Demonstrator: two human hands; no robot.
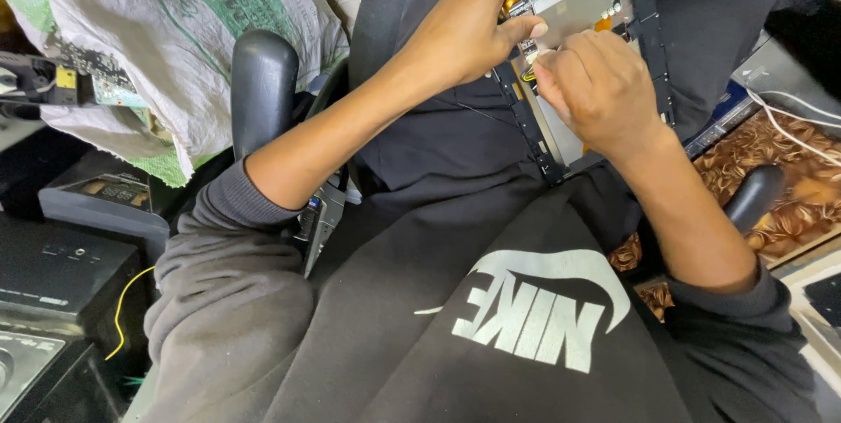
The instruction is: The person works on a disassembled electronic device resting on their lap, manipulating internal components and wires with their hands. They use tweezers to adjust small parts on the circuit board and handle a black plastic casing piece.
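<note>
A large woven sack [166, 29], off-white with green printed bands, is seen well to the left of the hands, slumped over dark equipment cases [79, 239]. Its print is not legible enough to matter and is left aside. A white logo is carried on the dark sweatshirt [526, 318] below both hands. A black chair armrest [263, 81] stands left of the left forearm, and a second armrest [753, 195] lies right of the right forearm, over a brown patterned surface [788, 169].

An opened tablet-like device [587, 29], back cover off, is propped on the lap directly under the hands. It is judged light, thin, stiff and fragile: exposed circuit board, metal shield and ribbon connectors should not be pressed. It would best be held by its black frame edges.

The left hand [464, 29] is pinched with thumb and fingers on a small part at the board's edge. The right hand [596, 90] is curled shut just beside it, fingertips touching the same spot; what they grip is too small to tell.
</note>
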